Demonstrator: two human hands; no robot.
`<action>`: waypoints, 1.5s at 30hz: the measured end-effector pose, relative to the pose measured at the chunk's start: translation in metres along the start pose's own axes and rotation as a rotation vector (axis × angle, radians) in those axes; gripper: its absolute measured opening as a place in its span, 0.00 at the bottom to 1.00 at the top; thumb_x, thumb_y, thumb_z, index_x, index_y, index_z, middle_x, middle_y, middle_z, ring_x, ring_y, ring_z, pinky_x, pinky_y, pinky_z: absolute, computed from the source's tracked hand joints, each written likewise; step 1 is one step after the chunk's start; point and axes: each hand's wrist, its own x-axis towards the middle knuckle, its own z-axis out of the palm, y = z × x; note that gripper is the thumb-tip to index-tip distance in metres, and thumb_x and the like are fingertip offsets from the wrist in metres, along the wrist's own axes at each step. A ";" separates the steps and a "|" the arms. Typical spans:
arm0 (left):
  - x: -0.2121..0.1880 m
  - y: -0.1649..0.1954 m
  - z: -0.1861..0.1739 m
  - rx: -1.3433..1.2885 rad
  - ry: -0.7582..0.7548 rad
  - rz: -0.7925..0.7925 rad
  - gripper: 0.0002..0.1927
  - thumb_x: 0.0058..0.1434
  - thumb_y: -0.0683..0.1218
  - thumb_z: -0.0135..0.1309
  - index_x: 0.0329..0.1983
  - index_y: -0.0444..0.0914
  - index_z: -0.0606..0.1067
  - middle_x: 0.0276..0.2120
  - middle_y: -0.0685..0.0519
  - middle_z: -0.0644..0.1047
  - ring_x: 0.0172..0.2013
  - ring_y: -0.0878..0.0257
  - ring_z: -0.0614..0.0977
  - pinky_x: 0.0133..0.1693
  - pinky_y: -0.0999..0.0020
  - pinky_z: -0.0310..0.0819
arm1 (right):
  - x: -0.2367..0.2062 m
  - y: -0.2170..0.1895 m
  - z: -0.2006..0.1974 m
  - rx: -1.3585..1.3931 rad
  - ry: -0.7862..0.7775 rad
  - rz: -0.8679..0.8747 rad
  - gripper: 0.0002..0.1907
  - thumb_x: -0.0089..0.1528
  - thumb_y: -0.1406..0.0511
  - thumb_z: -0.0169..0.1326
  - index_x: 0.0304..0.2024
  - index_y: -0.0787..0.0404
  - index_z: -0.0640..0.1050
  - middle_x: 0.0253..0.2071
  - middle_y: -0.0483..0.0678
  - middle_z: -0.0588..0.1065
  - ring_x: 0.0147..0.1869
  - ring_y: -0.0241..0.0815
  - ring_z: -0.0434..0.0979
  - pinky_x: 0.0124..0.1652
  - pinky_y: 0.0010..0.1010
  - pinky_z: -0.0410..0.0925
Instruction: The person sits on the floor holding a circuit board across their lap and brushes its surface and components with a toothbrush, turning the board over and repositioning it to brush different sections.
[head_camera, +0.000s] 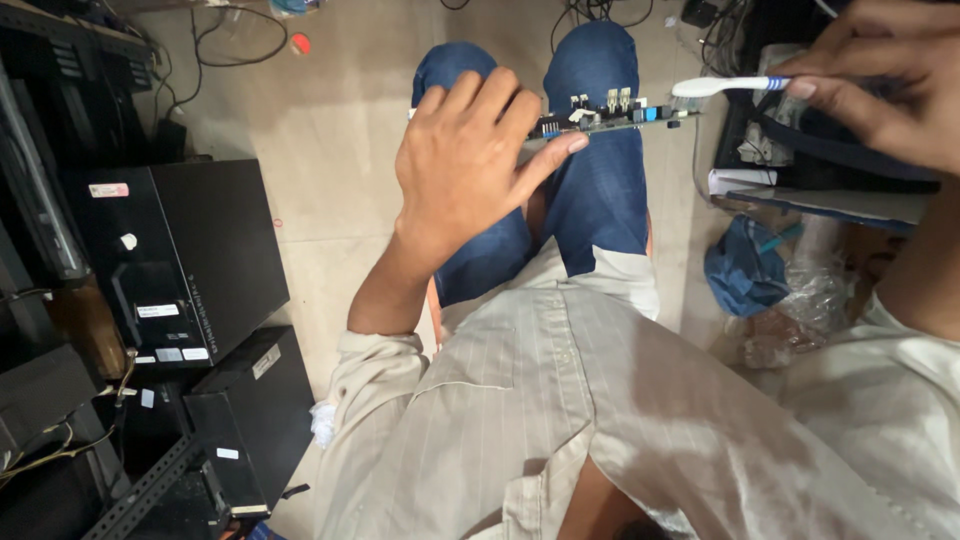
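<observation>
A pale striped shirt (560, 420) is seen nearest, w/ blue jeans (590, 190) beyond. A circuit board (615, 115) is held edge-on over the knees by the left hand (470, 160), fingers spread under it. A white-and-blue toothbrush (725, 86) is pinched by the right hand (880, 75), bristle end at the board's right edge. Brushing is judged underway; how much is done can't be told. Black PC cases (190, 250) are stacked at left on the floor (330, 120).

Pale striped shirt (560, 400), sleeves rolled; blue jeans (600, 190)
</observation>
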 end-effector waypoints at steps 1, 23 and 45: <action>0.000 0.000 0.000 0.000 0.001 0.001 0.23 0.69 0.64 0.59 0.35 0.41 0.74 0.34 0.55 0.71 0.35 0.57 0.72 0.37 0.60 0.63 | -0.001 0.003 0.002 -0.021 0.001 0.001 0.08 0.67 0.71 0.59 0.48 0.68 0.84 0.39 0.55 0.78 0.38 0.43 0.79 0.42 0.32 0.72; 0.001 -0.002 0.003 0.013 0.023 0.004 0.23 0.69 0.63 0.60 0.35 0.41 0.73 0.35 0.54 0.70 0.35 0.57 0.72 0.36 0.61 0.63 | 0.023 -0.061 0.005 -0.116 0.121 -0.116 0.12 0.63 0.69 0.66 0.49 0.60 0.86 0.38 0.49 0.76 0.41 0.45 0.77 0.40 0.32 0.70; 0.003 -0.002 -0.002 -0.035 0.027 -0.025 0.21 0.68 0.62 0.59 0.35 0.41 0.75 0.35 0.53 0.72 0.38 0.56 0.74 0.38 0.60 0.65 | 0.024 -0.056 0.013 -0.013 0.157 -0.147 0.14 0.60 0.71 0.64 0.48 0.63 0.84 0.39 0.52 0.75 0.43 0.48 0.75 0.40 0.36 0.69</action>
